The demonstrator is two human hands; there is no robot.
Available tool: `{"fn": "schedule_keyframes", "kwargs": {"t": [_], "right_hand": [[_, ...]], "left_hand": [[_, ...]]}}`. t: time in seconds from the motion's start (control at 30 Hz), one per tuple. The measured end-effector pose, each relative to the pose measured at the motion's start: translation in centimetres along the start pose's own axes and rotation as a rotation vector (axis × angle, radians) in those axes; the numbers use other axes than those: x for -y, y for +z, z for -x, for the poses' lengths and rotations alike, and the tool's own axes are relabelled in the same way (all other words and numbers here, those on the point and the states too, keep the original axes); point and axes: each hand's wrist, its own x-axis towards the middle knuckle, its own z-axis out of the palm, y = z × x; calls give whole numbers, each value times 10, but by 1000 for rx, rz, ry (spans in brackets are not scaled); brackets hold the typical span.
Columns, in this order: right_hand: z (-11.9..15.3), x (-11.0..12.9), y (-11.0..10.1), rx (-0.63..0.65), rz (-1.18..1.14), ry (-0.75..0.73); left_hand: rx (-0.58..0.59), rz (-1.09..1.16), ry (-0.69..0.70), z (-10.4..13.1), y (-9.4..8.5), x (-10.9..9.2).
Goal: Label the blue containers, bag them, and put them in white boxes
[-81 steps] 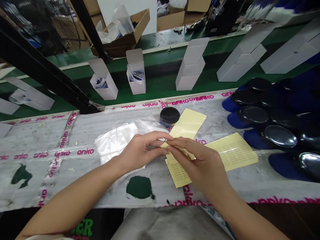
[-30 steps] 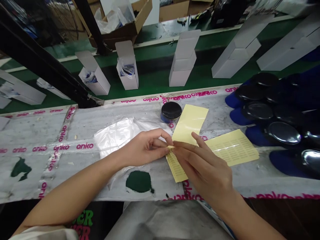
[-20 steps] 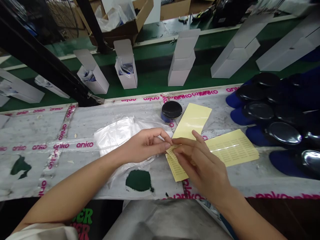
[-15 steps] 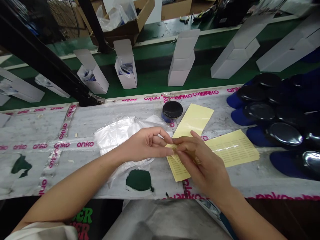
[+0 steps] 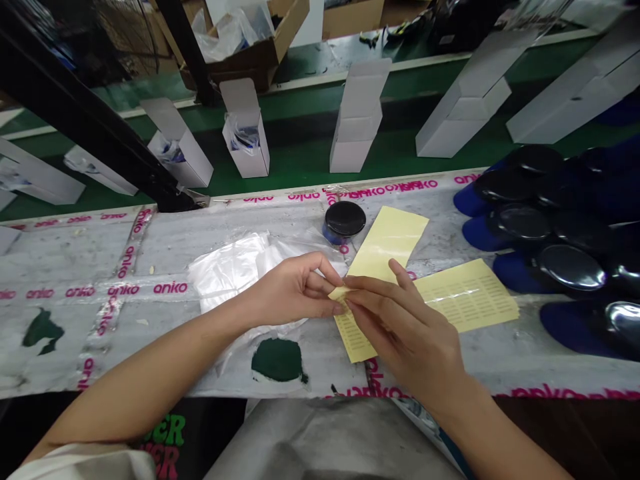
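Note:
A yellow sheet of printed labels (image 5: 356,339) hangs between my two hands, its lower part showing under my fingers. My left hand (image 5: 293,288) pinches the sheet's left edge between thumb and fingers. Against the same corner, the thumb and fingertips of my right hand (image 5: 413,323) are closed together, with one finger raised. Whether a loose label is between those fingertips is hidden. Just beyond the hands lies a plain yellow sheet (image 5: 393,237). To the right is a stack of yellow label sheets (image 5: 470,297). A round black-topped blue item (image 5: 345,220) stands behind.
Clear plastic bags (image 5: 227,263) lie by my left forearm. Several blue items with glossy black tops (image 5: 570,268) crowd the right side. Open white boxes (image 5: 354,143) stand on a green conveyor belt (image 5: 300,147) at the back. A black post (image 5: 100,113) slants across the left.
My right hand has shifted slightly and its raised finger is more upright. More of the sheet's corner shows between my hands. The white boxes have moved a little to the left on the belt.

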Motion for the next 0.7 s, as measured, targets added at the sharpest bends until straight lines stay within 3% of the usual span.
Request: {"fn": "schedule_keyframes", "kwargs": {"t": [0.23, 0.4, 0.5, 0.6, 0.7], "right_hand": [[-2, -4, 2, 68, -94, 80], [-4, -2, -2, 94, -337, 337], [-11, -5, -9, 43, -432, 476], [-28, -20, -17, -44, -358, 473], [-55, -42, -17, 24, -230, 385]], "left_hand": [[-85, 3, 25, -1, 7, -2], [-140, -89, 31, -2, 7, 2], [-154, -205, 60, -1, 6, 1], [-176, -445, 104, 3, 5, -8], [-223, -631, 129, 8, 1, -23]]}}
